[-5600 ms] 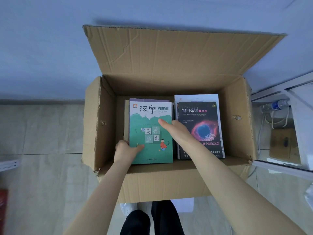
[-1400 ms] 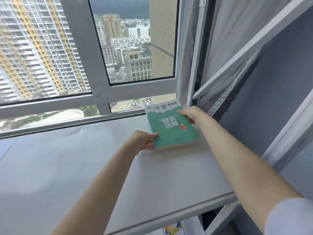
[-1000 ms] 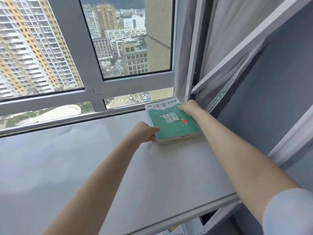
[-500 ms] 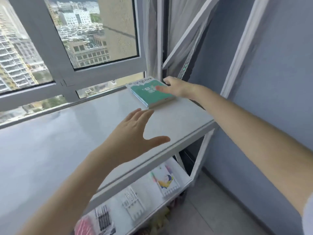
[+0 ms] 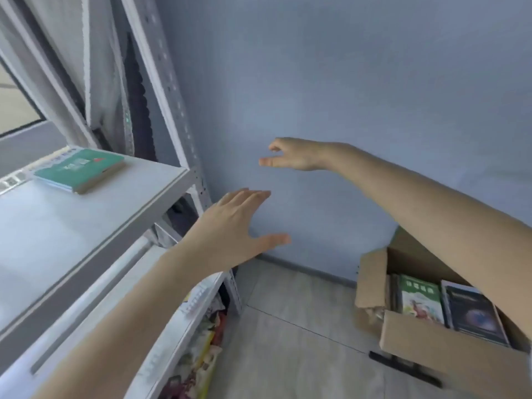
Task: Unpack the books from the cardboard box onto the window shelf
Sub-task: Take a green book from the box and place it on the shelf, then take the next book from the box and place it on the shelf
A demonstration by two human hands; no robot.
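— While the left hand (image 5: 230,226) hangs nearest, just off the shelf edge, what does it hold?
— Nothing; its fingers (image 5: 247,197) are straight and spread. Lower right, the cardboard box (image 5: 431,349) sits open on the floor (image 5: 302,326), with a green-covered book (image 5: 421,298) and a dark book (image 5: 475,315) lying flat side by side inside
— And the right hand (image 5: 296,156)?
— Farther out, loosely relaxed and empty too. Beyond it a teal book (image 5: 80,168) lies flat on the window shelf (image 5: 72,231), near the corner post, with the blue wall (image 5: 345,82) behind
— How would the next one handle?
— They look like paperbacks: light, fairly stiff, with glossy covers that may slip. I'd work fingers under the near edge with the thumb on top, and steady the far side with the other hand, since the two sit snug together
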